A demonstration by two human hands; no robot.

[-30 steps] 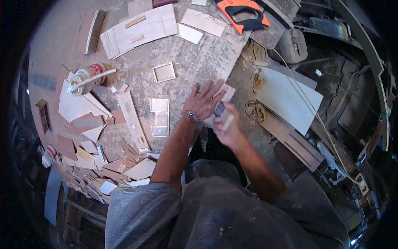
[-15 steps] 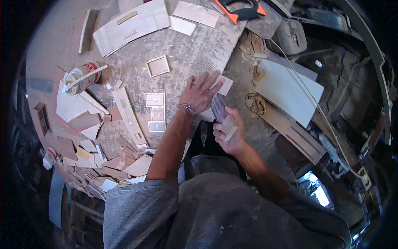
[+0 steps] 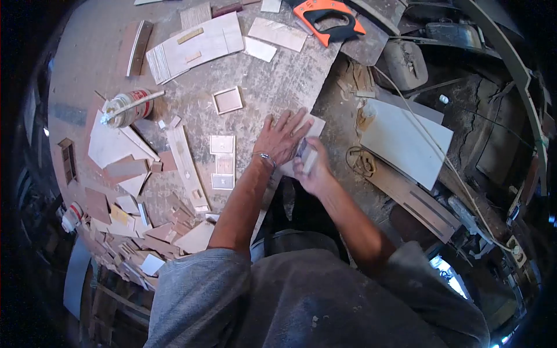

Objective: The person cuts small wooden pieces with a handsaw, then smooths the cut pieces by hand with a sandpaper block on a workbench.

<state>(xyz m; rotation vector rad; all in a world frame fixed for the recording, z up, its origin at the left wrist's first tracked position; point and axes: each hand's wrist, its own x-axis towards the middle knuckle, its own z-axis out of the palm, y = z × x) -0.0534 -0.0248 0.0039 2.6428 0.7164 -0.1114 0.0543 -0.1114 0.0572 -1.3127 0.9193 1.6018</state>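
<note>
My left hand (image 3: 280, 139) lies spread over a thin pale wooden board (image 3: 315, 127) at the table edge, its fingers apart and pressing the board down. Close beside it, my right hand (image 3: 313, 168) is wrapped round a small block (image 3: 310, 159) with a light side, held against the board near my left fingertips. The far end of the block is partly hidden by my fingers. To the left of my hands lie a small framed wooden panel (image 3: 227, 100) and a narrow piece with two framed squares (image 3: 223, 163).
An orange and black saw (image 3: 329, 21) lies at the table's top edge. A glue-smeared jar with a stick (image 3: 130, 109) stands at the left. Wood offcuts (image 3: 168, 232) pile up at lower left. A white board (image 3: 406, 139) lies to the right, beyond the table edge.
My right hand has moved up and slightly left, bringing the block against the board. My left hand stays spread. The view has shifted slightly, with most table items appearing lower and further right.
</note>
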